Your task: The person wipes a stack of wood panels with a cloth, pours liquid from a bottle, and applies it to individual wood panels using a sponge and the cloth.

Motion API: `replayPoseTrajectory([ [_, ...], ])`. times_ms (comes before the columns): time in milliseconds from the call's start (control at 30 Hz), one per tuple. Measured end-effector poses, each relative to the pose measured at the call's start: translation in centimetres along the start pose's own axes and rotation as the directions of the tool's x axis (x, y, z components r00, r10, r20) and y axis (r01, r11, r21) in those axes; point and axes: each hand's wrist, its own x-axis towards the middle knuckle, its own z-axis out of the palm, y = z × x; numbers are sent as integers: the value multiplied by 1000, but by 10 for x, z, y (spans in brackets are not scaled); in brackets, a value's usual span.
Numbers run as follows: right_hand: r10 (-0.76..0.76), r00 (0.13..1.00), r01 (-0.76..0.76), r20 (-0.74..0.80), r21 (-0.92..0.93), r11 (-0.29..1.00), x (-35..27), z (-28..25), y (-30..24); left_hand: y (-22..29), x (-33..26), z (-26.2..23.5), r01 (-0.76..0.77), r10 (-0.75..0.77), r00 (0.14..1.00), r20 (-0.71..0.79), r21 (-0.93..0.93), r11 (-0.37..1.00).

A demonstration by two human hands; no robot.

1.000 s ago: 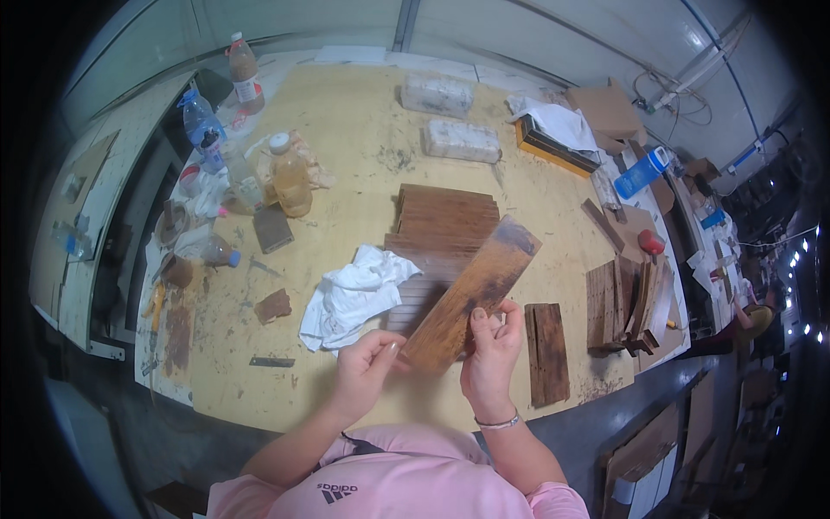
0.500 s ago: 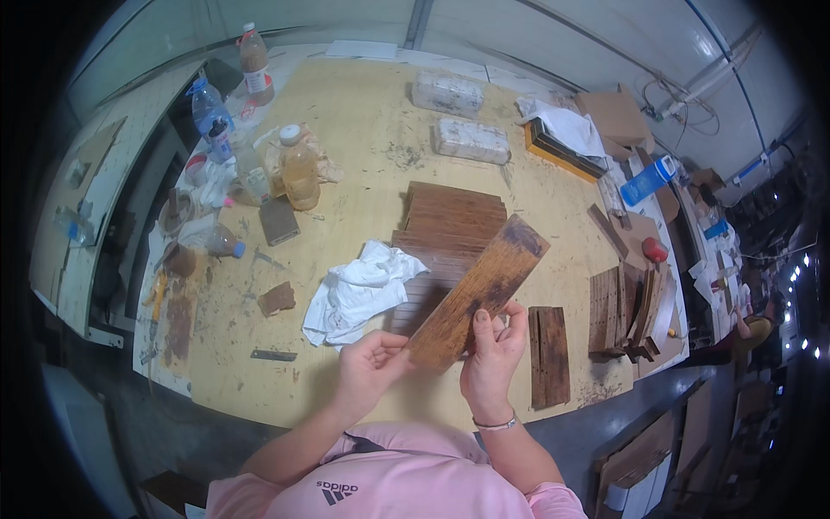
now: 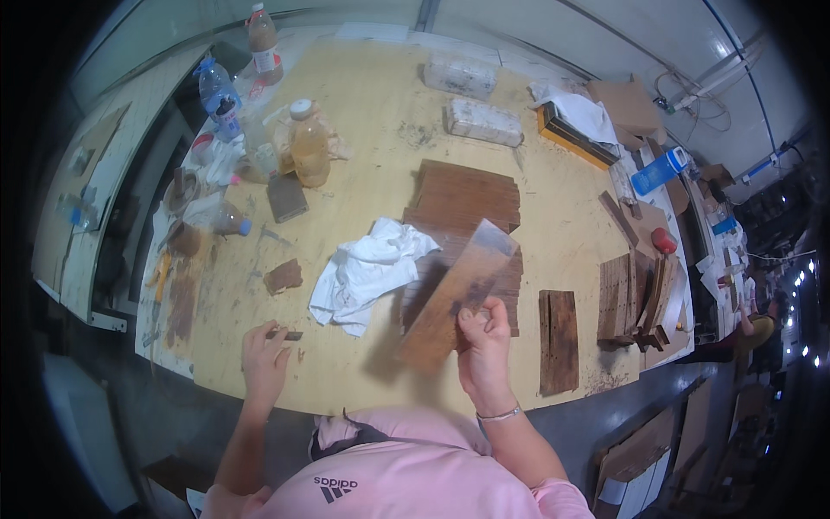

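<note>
My right hand (image 3: 486, 355) grips a brown wooden slat (image 3: 450, 303) by its right edge, thumb on the upper face. The slat is tilted, blurred by motion and stained dark in places. At the front left of the table, my left hand (image 3: 265, 363) has its fingers closed around the left end of a small dark flat blade (image 3: 294, 336); the fingers partly hide it. Behind the held slat lies a stack of brown slats (image 3: 462, 197). A crumpled white cloth (image 3: 367, 272) rests against the stack's left side.
Two dark slats (image 3: 558, 342) lie right of my right hand, with more slats (image 3: 618, 298) standing beyond. Several bottles, including an amber one (image 3: 309, 151), crowd the left. A dark block (image 3: 287, 199) and brown scrap (image 3: 283, 277) lie nearer. Two wrapped bundles (image 3: 484, 123) sit at the back.
My left hand has let go of the slat and moved left to the small blade. My right hand still holds the slat, now alone. The view has shifted slightly.
</note>
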Motion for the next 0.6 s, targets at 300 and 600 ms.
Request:
replayPoseTrajectory([
  [300, 302, 911, -123, 281, -514, 849, -30, 19, 41, -25, -30, 22, -153, 153, 988, -21, 6, 988],
  [600, 417, 870, -117, 262, -713, 691, -46, 8, 102, -21, -25, -3, 653, -496, 720, 485, -715, 250],
])
